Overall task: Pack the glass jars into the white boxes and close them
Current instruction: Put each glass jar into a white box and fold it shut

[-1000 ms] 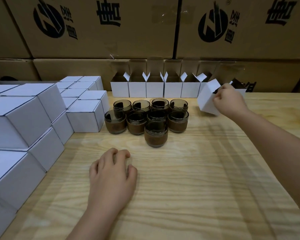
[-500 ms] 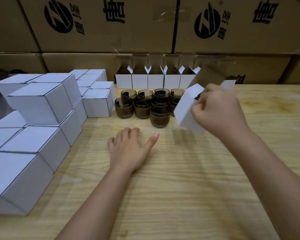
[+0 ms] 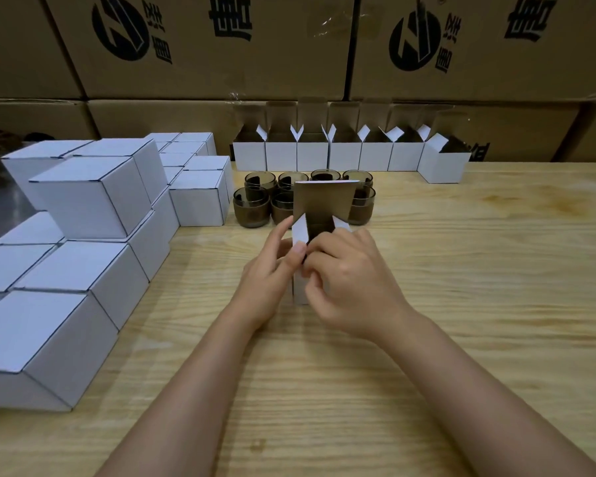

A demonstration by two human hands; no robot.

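Open white box [image 3: 300, 289] stood mid table [image 3: 461, 304], gripped by both hands.
L hand [image 3: 269, 280] & R hand [image 3: 351, 284] curled round it, lid flap up; glass jars [image 3: 255, 204] just behind; open boxes [image 3: 344, 156] along back edge, closed boxes [image 3: 90, 201] stacked left, brown cartons [image 3: 221, 63] walled the rear.

Single view. Head-worn wide-angle camera faces forward and down, close over the pale wooden tabletop [image 3: 479, 304], toward brown printed cardboard cartons [image 3: 272, 74] behind.
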